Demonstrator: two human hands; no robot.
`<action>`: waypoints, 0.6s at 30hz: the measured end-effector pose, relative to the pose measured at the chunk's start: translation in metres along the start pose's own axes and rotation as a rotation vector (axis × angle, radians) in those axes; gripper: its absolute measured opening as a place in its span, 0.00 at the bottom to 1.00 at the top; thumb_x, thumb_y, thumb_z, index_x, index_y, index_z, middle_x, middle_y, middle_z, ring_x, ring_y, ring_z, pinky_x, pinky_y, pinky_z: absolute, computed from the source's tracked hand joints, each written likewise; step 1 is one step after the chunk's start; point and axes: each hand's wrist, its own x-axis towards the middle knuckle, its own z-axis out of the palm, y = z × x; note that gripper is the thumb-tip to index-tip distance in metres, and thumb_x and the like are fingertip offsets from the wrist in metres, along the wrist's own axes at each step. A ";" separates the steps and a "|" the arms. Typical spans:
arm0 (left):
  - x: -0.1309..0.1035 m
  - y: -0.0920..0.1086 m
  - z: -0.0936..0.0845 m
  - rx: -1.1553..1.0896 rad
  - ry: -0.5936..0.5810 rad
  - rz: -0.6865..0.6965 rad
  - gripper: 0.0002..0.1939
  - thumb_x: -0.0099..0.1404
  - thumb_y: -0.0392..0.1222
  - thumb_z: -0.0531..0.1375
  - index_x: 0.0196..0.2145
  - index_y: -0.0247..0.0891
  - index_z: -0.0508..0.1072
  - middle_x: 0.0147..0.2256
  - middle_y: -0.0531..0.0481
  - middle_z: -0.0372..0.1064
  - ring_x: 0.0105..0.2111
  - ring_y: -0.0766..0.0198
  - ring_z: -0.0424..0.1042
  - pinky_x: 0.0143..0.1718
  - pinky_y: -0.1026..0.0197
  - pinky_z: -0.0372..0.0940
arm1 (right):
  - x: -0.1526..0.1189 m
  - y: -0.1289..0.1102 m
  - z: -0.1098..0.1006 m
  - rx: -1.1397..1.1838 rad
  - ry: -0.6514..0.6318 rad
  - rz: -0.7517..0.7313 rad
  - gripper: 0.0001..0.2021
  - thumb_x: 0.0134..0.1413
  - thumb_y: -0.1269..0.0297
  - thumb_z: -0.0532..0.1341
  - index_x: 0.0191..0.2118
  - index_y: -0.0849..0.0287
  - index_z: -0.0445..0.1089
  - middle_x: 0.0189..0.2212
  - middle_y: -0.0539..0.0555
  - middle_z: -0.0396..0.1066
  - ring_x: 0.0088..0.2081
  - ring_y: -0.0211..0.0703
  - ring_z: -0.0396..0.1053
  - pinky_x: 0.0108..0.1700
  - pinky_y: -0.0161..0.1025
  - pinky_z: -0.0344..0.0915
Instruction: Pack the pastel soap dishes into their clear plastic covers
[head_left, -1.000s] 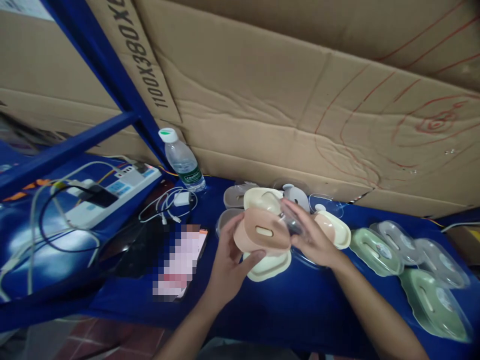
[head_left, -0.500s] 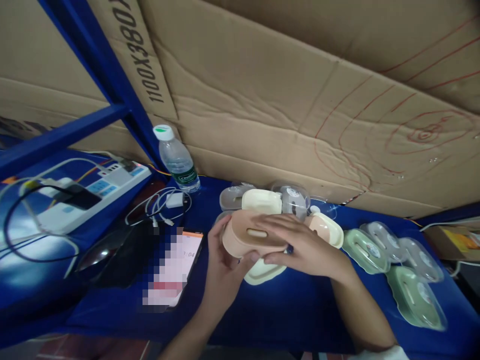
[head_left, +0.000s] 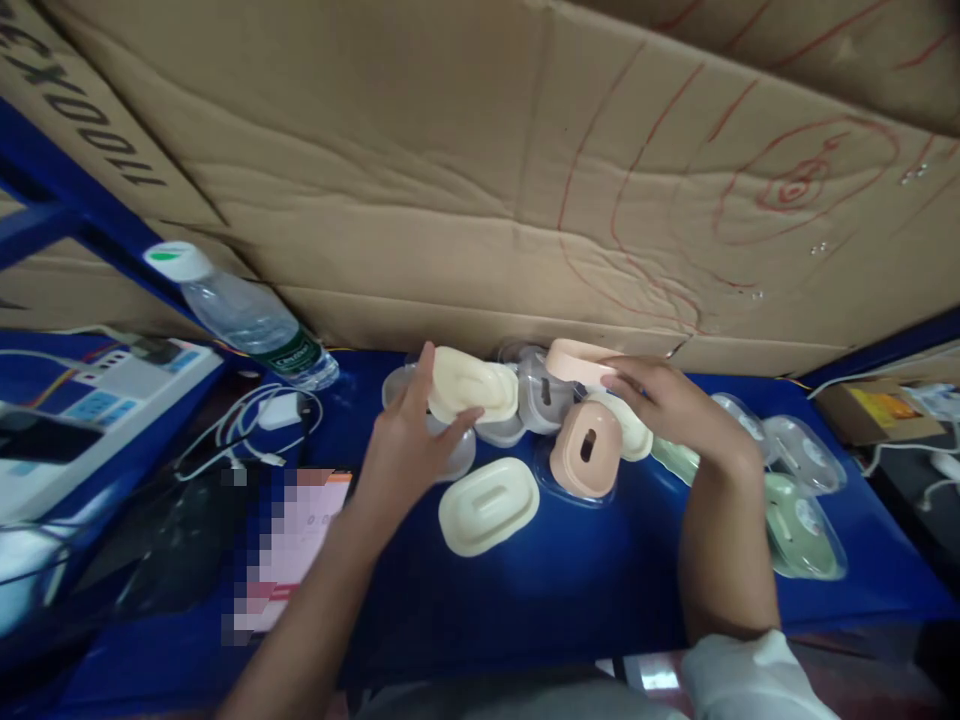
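My right hand grips a shallow peach tray-like piece by its right end, above the other pieces. My left hand has its thumb and fingers around the left side of a cream oval piece, near the back. A peach box with a dark slot rests on a clear plastic shell in the middle. In front of my left hand lies a cream oval lid. A grey slotted piece is between the cream and peach pieces.
Green and grey pieces in clear shells lie to the right. A water bottle, white cable with charger, phone and power strip are on the left. Cardboard stands behind the blue table.
My hands have moved apart. The peach box they both held now rests on the table; my right hand has a shallow peach piece, my left is at the cream piece. The view has shifted right.
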 end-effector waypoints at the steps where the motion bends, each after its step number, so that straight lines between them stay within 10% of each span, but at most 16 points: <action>1: 0.008 -0.003 0.000 0.089 -0.016 0.037 0.51 0.68 0.68 0.64 0.76 0.38 0.53 0.61 0.33 0.74 0.58 0.39 0.77 0.56 0.43 0.74 | 0.001 0.009 0.002 -0.009 -0.047 0.019 0.18 0.76 0.55 0.53 0.53 0.56 0.78 0.51 0.59 0.81 0.52 0.57 0.79 0.58 0.55 0.73; 8: 0.035 -0.011 0.001 0.356 -0.005 0.126 0.51 0.74 0.67 0.55 0.75 0.21 0.51 0.73 0.18 0.51 0.74 0.32 0.53 0.72 0.36 0.55 | -0.039 0.047 0.005 -0.105 0.060 0.048 0.25 0.74 0.62 0.52 0.72 0.45 0.63 0.72 0.55 0.64 0.73 0.58 0.60 0.72 0.66 0.59; 14: 0.006 -0.013 0.006 0.338 -0.016 0.186 0.43 0.73 0.61 0.60 0.75 0.36 0.55 0.77 0.28 0.42 0.76 0.28 0.45 0.71 0.26 0.49 | -0.160 0.082 0.013 -0.436 0.052 0.333 0.27 0.72 0.56 0.56 0.72 0.52 0.64 0.66 0.63 0.71 0.65 0.67 0.70 0.65 0.69 0.66; 18: -0.019 0.012 0.004 0.319 0.014 0.266 0.36 0.73 0.55 0.62 0.72 0.39 0.61 0.77 0.30 0.40 0.76 0.28 0.45 0.72 0.26 0.48 | -0.188 0.094 0.037 -0.569 0.047 0.428 0.30 0.69 0.55 0.60 0.72 0.56 0.62 0.67 0.67 0.69 0.65 0.70 0.69 0.60 0.67 0.71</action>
